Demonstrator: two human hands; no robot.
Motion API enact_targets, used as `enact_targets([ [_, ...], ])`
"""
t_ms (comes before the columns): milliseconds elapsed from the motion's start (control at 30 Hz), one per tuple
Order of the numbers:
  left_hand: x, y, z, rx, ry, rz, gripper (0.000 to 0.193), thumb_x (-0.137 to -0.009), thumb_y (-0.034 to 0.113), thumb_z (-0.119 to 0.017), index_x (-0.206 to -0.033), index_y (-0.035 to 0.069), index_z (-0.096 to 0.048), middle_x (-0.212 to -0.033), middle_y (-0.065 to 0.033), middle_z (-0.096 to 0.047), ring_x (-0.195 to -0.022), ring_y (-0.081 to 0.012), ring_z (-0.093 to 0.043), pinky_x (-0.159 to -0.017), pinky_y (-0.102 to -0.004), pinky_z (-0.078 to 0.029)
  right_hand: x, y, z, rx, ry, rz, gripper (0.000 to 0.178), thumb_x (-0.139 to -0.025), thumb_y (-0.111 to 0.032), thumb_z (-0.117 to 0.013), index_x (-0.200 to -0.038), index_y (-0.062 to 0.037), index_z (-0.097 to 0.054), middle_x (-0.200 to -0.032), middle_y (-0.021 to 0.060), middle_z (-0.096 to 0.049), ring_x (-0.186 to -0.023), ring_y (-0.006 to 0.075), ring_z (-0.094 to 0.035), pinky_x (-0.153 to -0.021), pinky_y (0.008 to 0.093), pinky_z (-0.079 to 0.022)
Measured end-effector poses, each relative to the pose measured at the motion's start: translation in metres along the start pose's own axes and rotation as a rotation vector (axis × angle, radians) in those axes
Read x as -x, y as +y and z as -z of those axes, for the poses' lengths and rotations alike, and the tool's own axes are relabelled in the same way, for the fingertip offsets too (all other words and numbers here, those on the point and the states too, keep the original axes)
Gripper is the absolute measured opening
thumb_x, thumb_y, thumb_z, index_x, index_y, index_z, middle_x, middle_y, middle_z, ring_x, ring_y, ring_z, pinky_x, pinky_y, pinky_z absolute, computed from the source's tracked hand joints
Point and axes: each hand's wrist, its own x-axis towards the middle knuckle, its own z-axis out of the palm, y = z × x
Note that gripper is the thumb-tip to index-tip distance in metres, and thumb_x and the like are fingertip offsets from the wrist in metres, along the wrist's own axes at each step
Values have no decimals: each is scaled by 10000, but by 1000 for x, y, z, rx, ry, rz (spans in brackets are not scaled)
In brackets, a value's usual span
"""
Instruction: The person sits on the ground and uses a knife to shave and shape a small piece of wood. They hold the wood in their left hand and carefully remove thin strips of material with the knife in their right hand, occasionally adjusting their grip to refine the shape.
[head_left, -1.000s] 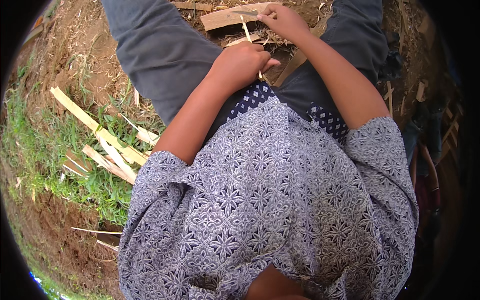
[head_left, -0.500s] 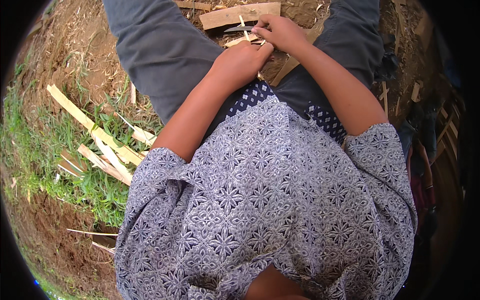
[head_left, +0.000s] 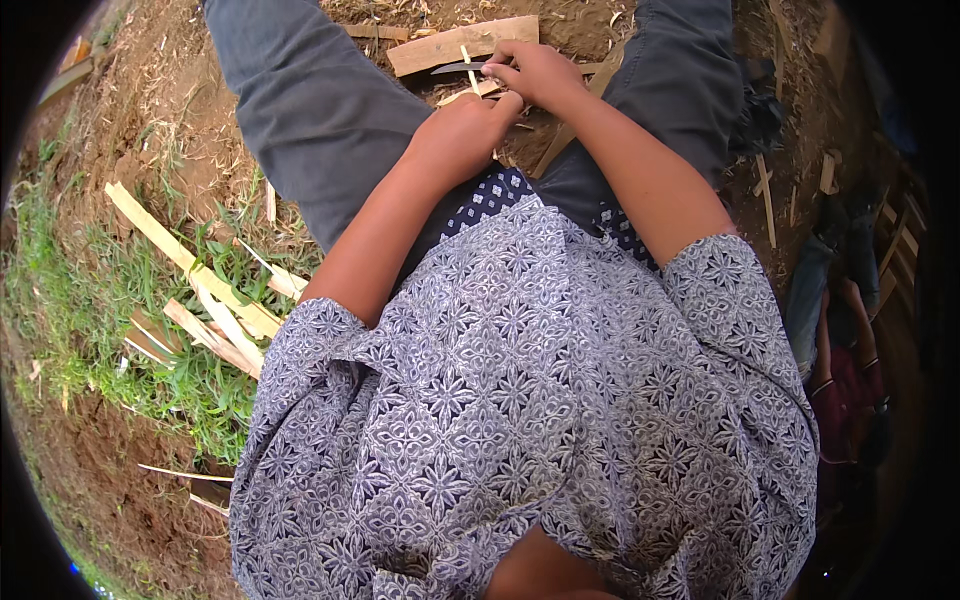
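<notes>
Between my knees, my right hand [head_left: 537, 75] is closed on a small knife, its dark, pointed blade [head_left: 456, 68] sticking out to the left. That blade crosses a thin, pale wooden strip [head_left: 469, 66], which looks like split bamboo. My left hand [head_left: 466, 132] is closed round the lower part of this strip, just nearer to me than the knife. My left fingers hide the strip's near end, and my right fingers cover the knife's handle.
A broad piece of split wood [head_left: 465, 45] lies on the bare soil beyond my hands, among shavings. More long pale strips [head_left: 190, 255] rest on the grass at my left. Another person [head_left: 848, 385] is at the far right, near more wood pieces.
The view has shifted slightly, so my hands and legs appear a little further left. My right hand with the knife stays by the strip, and both grips look the same.
</notes>
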Motion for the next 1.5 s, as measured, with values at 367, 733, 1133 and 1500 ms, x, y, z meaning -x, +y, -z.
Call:
enact_targets([
  [367,-2,2,7,89,55,38,125,-990,146,-574,-1043,42,-528,-763,-204,-637,-742,-426,-633,-661,-528,-476,-10,-2,-15,-74,92,-189,316,-912,-516,-692,-1081,-252,-732,-1032,66,-761,-1022,305,-718,-877,478,-535],
  [733,-2,13,11,91,97,48,120,-973,159,-619,-1042,75,-569,-751,-156,-644,-761,-398,-646,-661,-518,-492,-12,21,-7,-402,-14,-64,415,-899,-501,-733,-1075,-126,-749,-966,96,-758,-925,243,-731,-810,387,-557],
  [1133,-9,9,16,285,279,25,179,-993,132,-655,-1118,25,-584,-929,-176,-690,-909,-381,-677,-757,-478,-518,8,32,36,-511,15,-132,314,-1007,-336,-692,-1156,-62,-654,-825,13,-664,-711,80,-600,-621,241,-494],
  [1500,-6,0,9,209,205,8,311,-864,-65,-586,-1157,36,-554,-922,-196,-672,-901,-418,-642,-775,-503,-504,2,-10,44,46,-12,158,328,-936,-433,-722,-1011,-114,-731,-821,113,-727,-719,226,-709,-641,391,-530],
])
